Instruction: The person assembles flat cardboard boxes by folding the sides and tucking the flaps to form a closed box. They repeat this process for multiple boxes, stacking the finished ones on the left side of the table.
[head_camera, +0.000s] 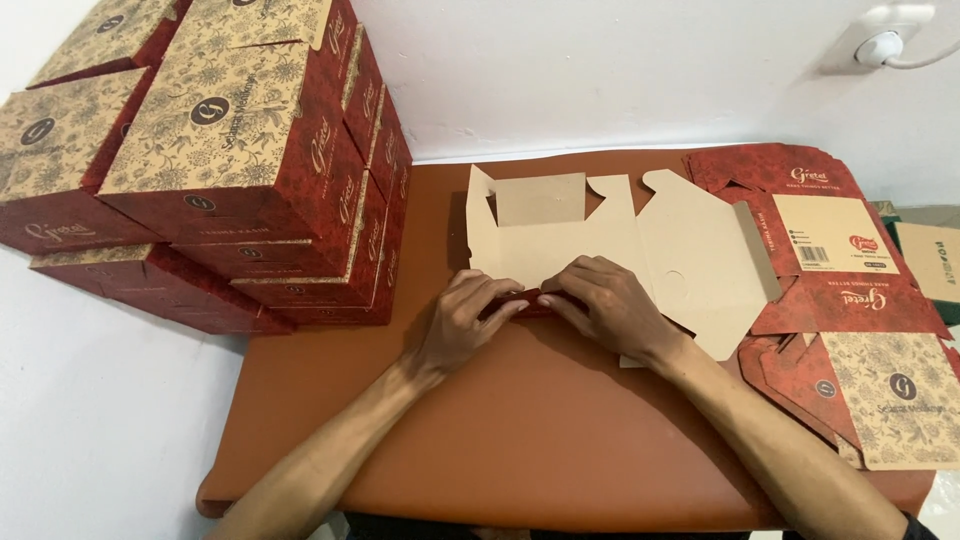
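While my left hand (462, 318) and right hand (610, 305) are pinching the flat carton blank's (560, 235) near flap, I'm keeping both thumbs level so the crease, I judge, runs straight.

Both forearms come in from the near edge, bare, angled inward so the hands meet at centre. Left hand (463, 318): palm down, knuckles up, fingers curled forward and pinched together at the tips, thumb tucked under. Right hand (607, 303): also palm down, wrist slightly cocked, fingers bent and pressing down, tips pointing toward the left hand. Fingertips of the two hands nearly touch, just a narrow gap between them. Both wrists low, close to the worktop. Left elbow out of frame; right forearm runs off the lower right corner.
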